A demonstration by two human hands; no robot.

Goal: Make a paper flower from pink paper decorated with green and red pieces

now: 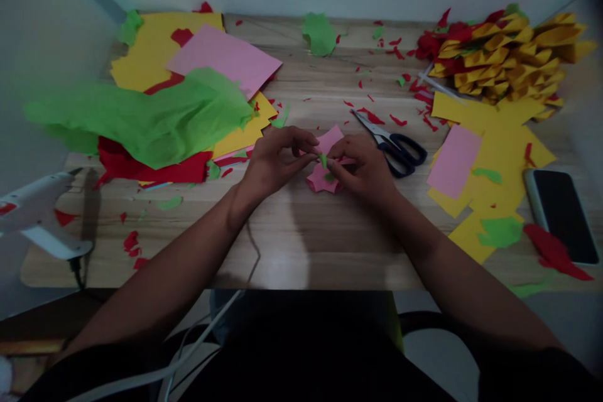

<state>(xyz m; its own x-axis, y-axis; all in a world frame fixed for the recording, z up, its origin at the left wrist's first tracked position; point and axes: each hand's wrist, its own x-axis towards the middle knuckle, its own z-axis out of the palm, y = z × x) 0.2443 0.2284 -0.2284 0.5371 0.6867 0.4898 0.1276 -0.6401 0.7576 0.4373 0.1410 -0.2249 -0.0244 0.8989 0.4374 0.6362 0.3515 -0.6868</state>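
My left hand (pixel 281 160) and my right hand (pixel 362 166) meet near the middle of the table, thumbs and forefingers pinched together. Between their fingertips is a small piece of green paper (pixel 323 161), which both appear to grip. Directly beneath lies a pink paper cutout (pixel 324 183) with a wavy, petal-like edge; my fingers hide part of it. A pair of scissors (pixel 393 144) with dark blue handles rests just beyond my right hand, blades pointing to the far left.
Crumpled green paper (pixel 188 116) covers red and yellow sheets at left. A white glue gun (pixel 44 213) stands at the left edge. Folded yellow paper pieces (pixel 504 63) are heaped at the far right. A phone (pixel 563 213) lies nearer, beside yellow sheets (pixel 499 151). Red scraps are scattered about.
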